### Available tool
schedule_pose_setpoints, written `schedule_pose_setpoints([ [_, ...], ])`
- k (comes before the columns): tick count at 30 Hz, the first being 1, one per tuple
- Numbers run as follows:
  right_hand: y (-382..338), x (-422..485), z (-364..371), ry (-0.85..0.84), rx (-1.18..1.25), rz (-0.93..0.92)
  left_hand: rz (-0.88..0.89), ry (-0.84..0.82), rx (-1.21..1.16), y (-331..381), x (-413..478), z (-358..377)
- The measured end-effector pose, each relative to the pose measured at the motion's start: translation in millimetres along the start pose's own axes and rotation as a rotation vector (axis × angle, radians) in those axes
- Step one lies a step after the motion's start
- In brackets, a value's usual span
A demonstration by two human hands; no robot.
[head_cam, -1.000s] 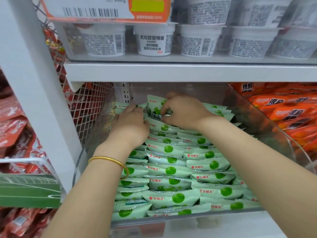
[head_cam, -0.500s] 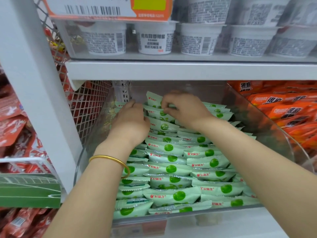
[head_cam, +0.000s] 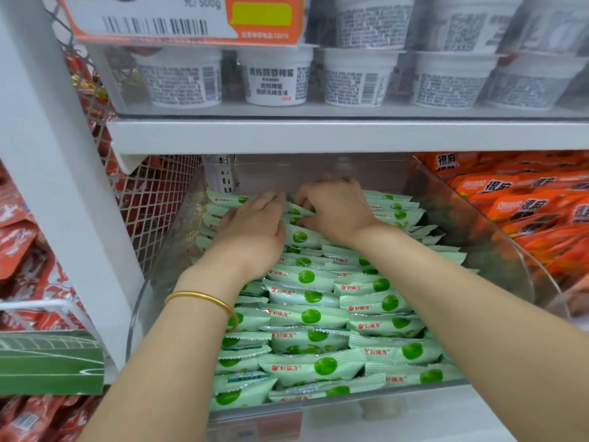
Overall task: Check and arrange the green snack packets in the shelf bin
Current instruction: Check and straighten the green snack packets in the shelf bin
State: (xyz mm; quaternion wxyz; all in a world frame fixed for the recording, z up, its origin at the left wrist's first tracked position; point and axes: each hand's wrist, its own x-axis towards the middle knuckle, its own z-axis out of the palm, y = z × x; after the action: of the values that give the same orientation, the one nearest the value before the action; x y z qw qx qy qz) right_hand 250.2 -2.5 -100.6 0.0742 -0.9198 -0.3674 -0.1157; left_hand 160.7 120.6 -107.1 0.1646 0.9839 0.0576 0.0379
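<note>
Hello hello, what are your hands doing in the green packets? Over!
Left hand resting on back green packets. Right hand curled among them, grip unclear. Clear bin full; nothing blocking.

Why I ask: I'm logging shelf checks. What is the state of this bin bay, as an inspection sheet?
Surface: clear bin on a white shelf.
Job's things: green packets fill the bin in overlapping rows, mostly logo up.
Clutter: nothing seen.
Hands: left hand rests on the back packets, with a bangle on its wrist; right hand pinches packets at the back, fingers curled.
Cables: nothing seen.
Surroundings: white tubs above; orange packets to the right; red packets and wire mesh to the left.
</note>
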Motion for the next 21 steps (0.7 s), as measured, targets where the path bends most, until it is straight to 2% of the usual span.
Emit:
schedule_pose_setpoints([
  [4,0,2,4,-0.043,0.039,-0.014,-0.017,-0.073,0.088,1,0,3],
  [6,5,2,2,-0.045,0.192,0.04,-0.035,-0.079,0.08,1,-2,0],
  [8,11,3,1,0.102,0.372,0.116,-0.049,-0.062,0.063,0,-1,-2],
  [9,13,4,2,0.188,0.375,0.135,-0.046,-0.041,0.056,1,-1,-2],
  [12,12,9,6,0.24,0.153,0.116,-0.004,-0.002,0.068,3,1,0],
  [17,4,27,15,0.162,-0.076,0.171,-0.009,-0.074,0.13,0,3,4],
  [19,0,32,18,0.151,-0.132,0.19,-0.012,-0.089,0.14,0,4,4],
  [21,-2,33,19,0.209,-0.096,0.193,-0.011,-0.093,0.139,0,4,5],
])
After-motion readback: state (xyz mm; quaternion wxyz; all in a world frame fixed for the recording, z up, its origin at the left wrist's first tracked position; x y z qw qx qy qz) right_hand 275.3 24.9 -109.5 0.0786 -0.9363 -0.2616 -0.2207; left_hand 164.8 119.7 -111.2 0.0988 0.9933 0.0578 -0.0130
